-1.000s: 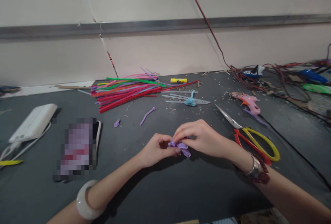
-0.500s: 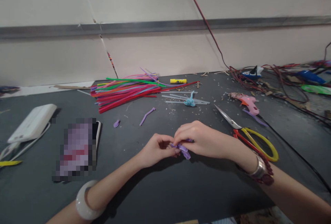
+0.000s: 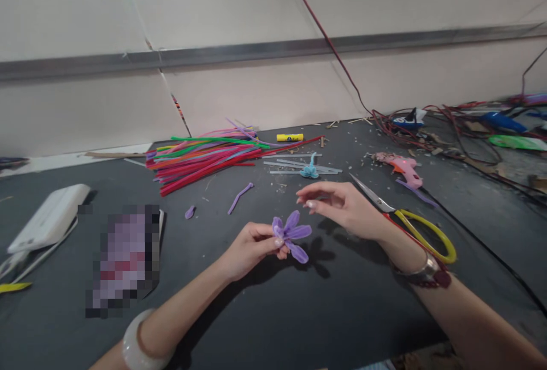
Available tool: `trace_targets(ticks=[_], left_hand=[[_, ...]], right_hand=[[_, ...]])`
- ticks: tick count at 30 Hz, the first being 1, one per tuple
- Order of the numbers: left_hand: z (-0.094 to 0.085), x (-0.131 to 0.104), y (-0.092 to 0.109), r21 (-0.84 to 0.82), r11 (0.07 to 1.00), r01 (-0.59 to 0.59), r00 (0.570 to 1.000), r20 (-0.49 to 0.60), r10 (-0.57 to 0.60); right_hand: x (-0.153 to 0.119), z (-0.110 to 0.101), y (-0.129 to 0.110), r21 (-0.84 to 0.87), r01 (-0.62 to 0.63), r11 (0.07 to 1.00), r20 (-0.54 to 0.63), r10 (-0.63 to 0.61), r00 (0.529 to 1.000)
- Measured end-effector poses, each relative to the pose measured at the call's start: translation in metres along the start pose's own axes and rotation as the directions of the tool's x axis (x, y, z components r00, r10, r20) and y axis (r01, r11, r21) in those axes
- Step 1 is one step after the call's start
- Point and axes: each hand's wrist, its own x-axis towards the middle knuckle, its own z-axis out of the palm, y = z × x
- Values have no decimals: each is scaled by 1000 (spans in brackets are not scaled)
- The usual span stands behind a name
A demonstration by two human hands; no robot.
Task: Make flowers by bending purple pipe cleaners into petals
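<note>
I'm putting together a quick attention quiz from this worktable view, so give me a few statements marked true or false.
1. The left hand holds a purple flower. True.
2. The right hand is gripping the scissors. False: the scissors lie on the table, and the right hand's fingers stand apart from the flower.
3. The yellow tube lies farther back than the light blue piece. True.
4. The pink glue gun is left of the colourful bundle of stems. False: it lies to the right of it.
5. A white bangle is on the left arm. True.
</note>
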Motion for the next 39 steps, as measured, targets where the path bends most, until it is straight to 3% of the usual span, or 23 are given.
trace_targets(ticks=[4, 9, 13, 21, 30, 39], left_hand=[[1, 0, 0, 24, 1000, -18, 1000, -1, 18], [0, -1, 0, 85, 996, 17, 997, 76, -23], [0, -3, 2, 124, 992, 39, 989, 137, -56], [3, 1, 1, 6, 997, 78, 996, 44, -78], [1, 2, -2, -206, 975, 86, 993, -57, -99], [5, 2, -1, -215, 974, 75, 989, -111, -100]], right_hand=[[-7, 12, 9, 164, -67, 984, 65, 57, 996], [-2, 21, 1, 96, 2, 995, 203, -21, 979], [4, 22, -3, 52, -9, 999, 321, -8, 947], [4, 29, 1, 82, -143, 986, 205, 124, 971], [6, 30, 1, 155, -171, 973, 106, 156, 982], [9, 37, 5, 211, -184, 960, 81, 170, 982]])
